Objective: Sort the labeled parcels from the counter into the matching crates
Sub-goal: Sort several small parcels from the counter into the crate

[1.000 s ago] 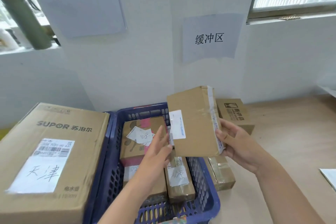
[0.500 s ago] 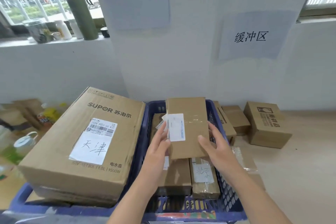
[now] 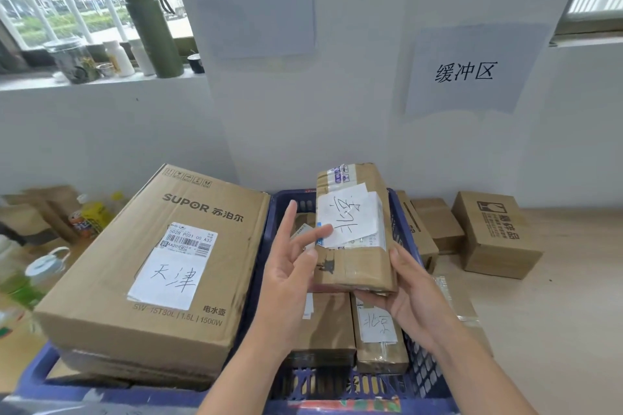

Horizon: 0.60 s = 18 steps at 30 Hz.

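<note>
Parcel [image 3: 354,232], gripped from below by the right hand [image 3: 409,296] above the middle blue crate [image 3: 409,236], should probably be held level until its handwritten label is read, while the left hand [image 3: 291,266], fingers spread, merely steadies its edge.

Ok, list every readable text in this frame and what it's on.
"缓冲区": wall sign
"SUPOR 苏泊尔", "电水壶", "1.5L | 1500W"; handwritten "天津": large box
"北京", sideways: held parcel
"北京": parcel in crate
"易碎品": counter box
Barcode print: too small.
</note>
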Available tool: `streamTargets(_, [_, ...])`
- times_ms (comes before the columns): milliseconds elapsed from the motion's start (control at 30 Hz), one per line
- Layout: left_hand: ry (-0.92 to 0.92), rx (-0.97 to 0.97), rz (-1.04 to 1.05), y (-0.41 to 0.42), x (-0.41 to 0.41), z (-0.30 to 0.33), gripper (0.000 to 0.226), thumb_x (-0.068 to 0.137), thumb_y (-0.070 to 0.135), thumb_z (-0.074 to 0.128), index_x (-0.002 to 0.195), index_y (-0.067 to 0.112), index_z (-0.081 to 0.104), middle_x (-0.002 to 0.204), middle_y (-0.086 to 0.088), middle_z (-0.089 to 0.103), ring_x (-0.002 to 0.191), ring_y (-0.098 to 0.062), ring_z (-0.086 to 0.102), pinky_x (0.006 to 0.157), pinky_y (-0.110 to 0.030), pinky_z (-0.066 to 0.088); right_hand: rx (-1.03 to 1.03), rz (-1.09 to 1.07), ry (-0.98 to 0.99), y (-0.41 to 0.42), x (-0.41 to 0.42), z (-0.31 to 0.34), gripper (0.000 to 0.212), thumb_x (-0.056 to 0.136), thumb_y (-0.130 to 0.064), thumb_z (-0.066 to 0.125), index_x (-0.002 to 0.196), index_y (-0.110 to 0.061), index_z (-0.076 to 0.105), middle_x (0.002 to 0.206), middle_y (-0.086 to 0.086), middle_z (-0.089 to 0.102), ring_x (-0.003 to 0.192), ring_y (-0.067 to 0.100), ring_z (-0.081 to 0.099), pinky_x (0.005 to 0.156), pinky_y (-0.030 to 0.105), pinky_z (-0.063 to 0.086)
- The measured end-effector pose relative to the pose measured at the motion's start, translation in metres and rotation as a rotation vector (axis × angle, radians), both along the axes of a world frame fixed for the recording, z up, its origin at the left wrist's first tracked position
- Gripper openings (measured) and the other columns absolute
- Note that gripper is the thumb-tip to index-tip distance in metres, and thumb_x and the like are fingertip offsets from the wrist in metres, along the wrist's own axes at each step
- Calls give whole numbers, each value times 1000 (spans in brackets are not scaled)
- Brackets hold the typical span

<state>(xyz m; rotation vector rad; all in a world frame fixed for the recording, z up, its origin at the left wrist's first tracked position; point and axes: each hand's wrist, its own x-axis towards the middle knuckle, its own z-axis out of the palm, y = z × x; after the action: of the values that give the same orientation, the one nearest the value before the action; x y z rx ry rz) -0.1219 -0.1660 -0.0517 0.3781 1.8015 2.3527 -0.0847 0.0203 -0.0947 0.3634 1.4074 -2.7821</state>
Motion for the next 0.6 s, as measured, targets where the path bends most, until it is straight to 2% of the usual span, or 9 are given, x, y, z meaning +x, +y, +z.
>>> streamTargets(67, [3, -3, 5, 1, 0, 1, 67, 89, 17, 52, 146, 49, 37, 125, -2, 71, 98, -35, 55, 94, -70, 50, 10, 2, 6, 2, 0, -1, 45, 95, -33, 49, 138, -21, 57, 132, 12, 68, 122, 37, 64, 80, 48, 63])
streamTargets(133, [19, 0, 17, 2, 1, 2, 67, 90, 15, 54, 145, 50, 38, 128, 1, 70, 95, -31, 57, 93, -70, 49, 16, -8, 2, 4, 0, -2, 45, 95, -32, 50, 138, -21, 57, 133, 13, 68, 122, 38, 63, 78, 48, 63])
streamTargets(167, [32, -8, 28, 3, 1, 2, 67, 92, 12, 55, 145, 50, 37, 131, 4, 68, 94, -27, 62, 89, -65, 54, 16, -13, -1, 5, -1, -3, 45, 95, -31, 50, 138, -20, 57, 133, 13, 67, 122, 39, 63, 76, 48, 63])
streamTargets(233, [47, -50, 36, 6, 2, 4, 71, 99, 1, 55, 145, 50, 34, 139, 11, 61, 90, -14, 69, 72, -39, 61, 16, -29, -6, 7, -1, -3, 46, 94, -30, 51, 139, -21, 56, 133, 14, 67, 120, 38, 64, 72, 46, 63])
streamTargets(300, [19, -105, 44, 7, -1, 2, 75, 100, 0, 55, 146, 52, 26, 146, 18, 49, 86, -3, 70, 66, -22, 57, 25, -36, -2, 9, -1, -3, 44, 96, -28, 50, 140, -22, 55, 134, 13, 67, 119, 36, 65, 72, 47, 63])
streamTargets(367, [-59, -209, 2, 8, -1, -2, 79, 98, 23, 64, 150, 56, 15, 152, 18, 41, 105, -2, 68, 79, -25, 59, 15, -31, 19, 10, -2, -4, 42, 100, -27, 47, 141, -24, 53, 136, 13, 65, 122, 37, 64, 81, 53, 62])
streamTargets(433, [-302, -221, -110, 11, 3, -3, 82, 88, 46, 70, 151, 59, 19, 150, 9, 48, 119, -14, 62, 84, -38, 60, -4, -13, 54, 8, -2, -5, 42, 103, -25, 45, 144, -28, 49, 139, 11, 63, 125, 38, 62, 92, 61, 56])
streamTargets(500, [-555, -48, -224, 14, 8, -8, 69, 81, 45, 75, 144, 45, 47, 136, -6, 63, 121, -30, 62, 82, -53, 61, 60, 31, 72, 5, -2, -6, 47, 104, -24, 45, 148, -40, 41, 142, 4, 62, 129, 34, 60, 101, 63, 50])
streamTargets(600, [-573, 70, -166, 12, 7, -17, 55, 81, 28, 78, 134, 28, 61, 119, -9, 75, 109, -33, 71, 82, -53, 61, 416, 41, 53, 8, -1, -10, 76, 101, -20, 57, 151, -59, 14, 156, -15, 44, 140, 12, 47, 116, 49, 39])
